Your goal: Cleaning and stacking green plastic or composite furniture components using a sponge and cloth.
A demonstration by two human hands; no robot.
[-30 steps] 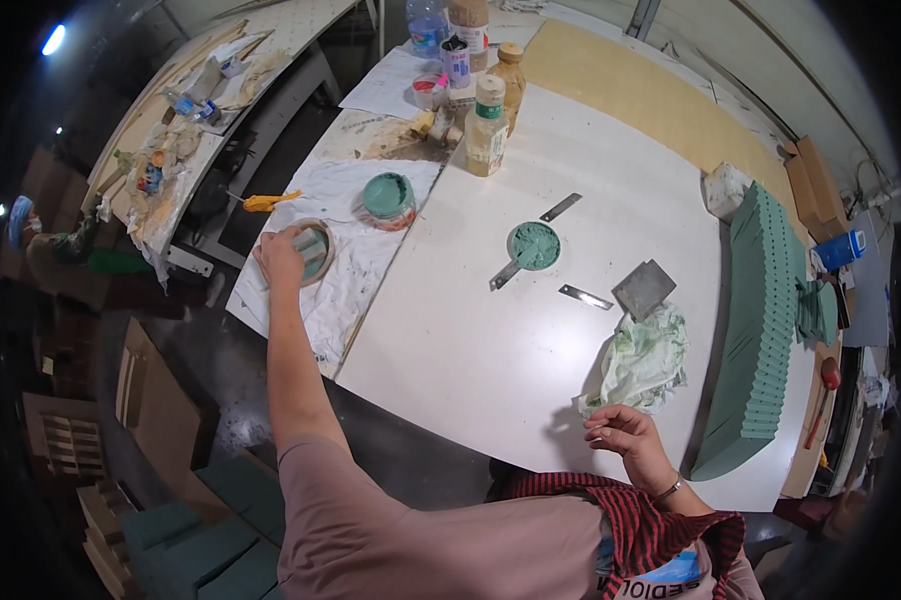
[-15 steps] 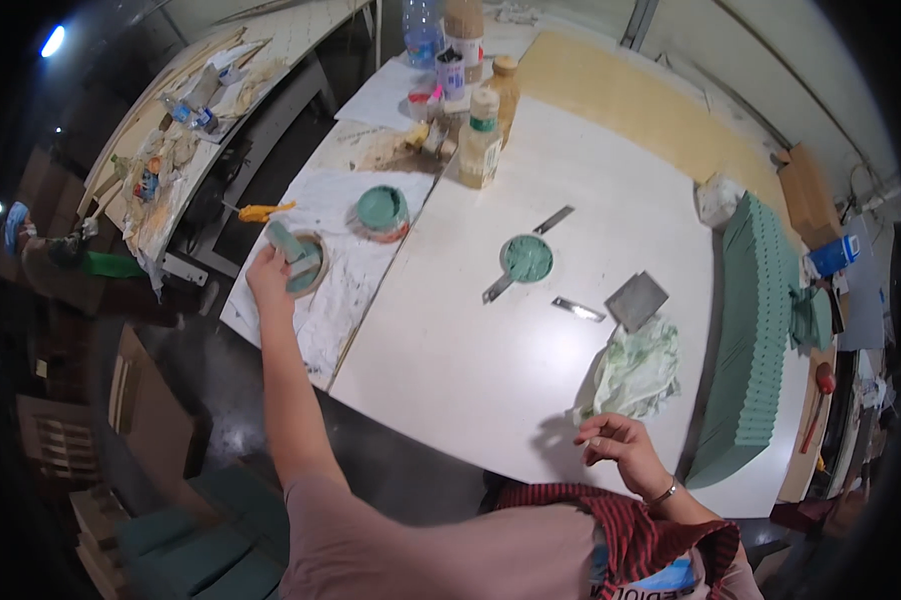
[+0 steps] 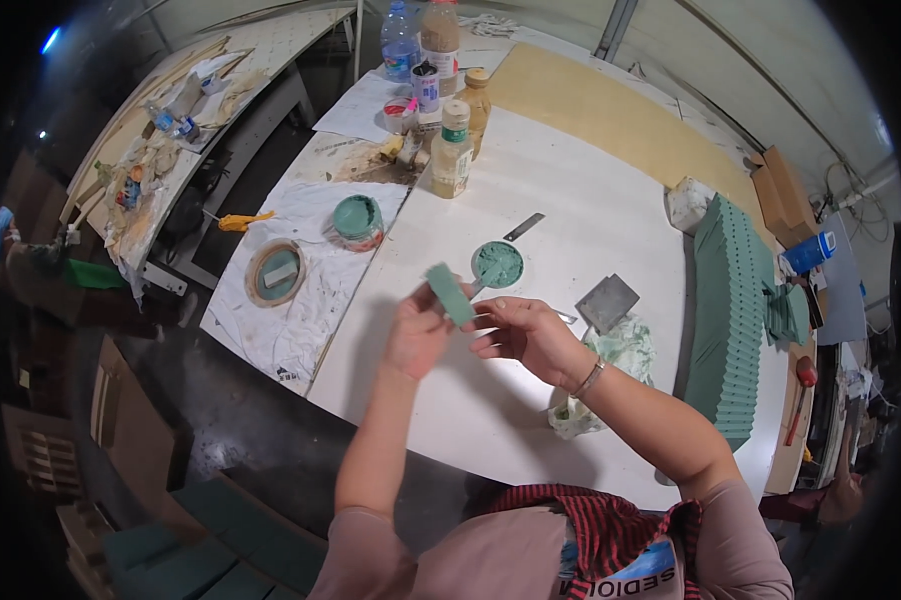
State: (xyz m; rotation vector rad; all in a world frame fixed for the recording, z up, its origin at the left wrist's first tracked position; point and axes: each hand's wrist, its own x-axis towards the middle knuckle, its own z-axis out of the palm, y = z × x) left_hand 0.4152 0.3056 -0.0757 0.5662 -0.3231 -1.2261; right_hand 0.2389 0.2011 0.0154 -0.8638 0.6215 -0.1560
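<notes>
A small flat green rectangular block (image 3: 450,293) is pinched in my left hand (image 3: 417,338), tilted above the white table. My right hand (image 3: 536,338) is at the block's lower end, its fingers loosely bent and apart; whether the fingertips touch the block I cannot tell. Just beyond the hands is a round container of green paste (image 3: 498,264), with a strip-like handle partly hidden by my fingers. A thin metal strip blade (image 3: 525,226) lies beyond it. On the white cloth to the left stands a round dish (image 3: 273,273) with a pale block inside.
A jar of green paste (image 3: 358,221) stands on the cloth (image 3: 311,310). Bottles (image 3: 453,150) stand at the back left. To the right are a grey square block (image 3: 608,302), a crumpled green-stained cloth (image 3: 626,357) and a long row of green pieces (image 3: 726,320).
My left hand has moved right from the round dish, carrying the green block to the table's middle. My right hand has moved up and left from beside the crumpled cloth to meet it.
</notes>
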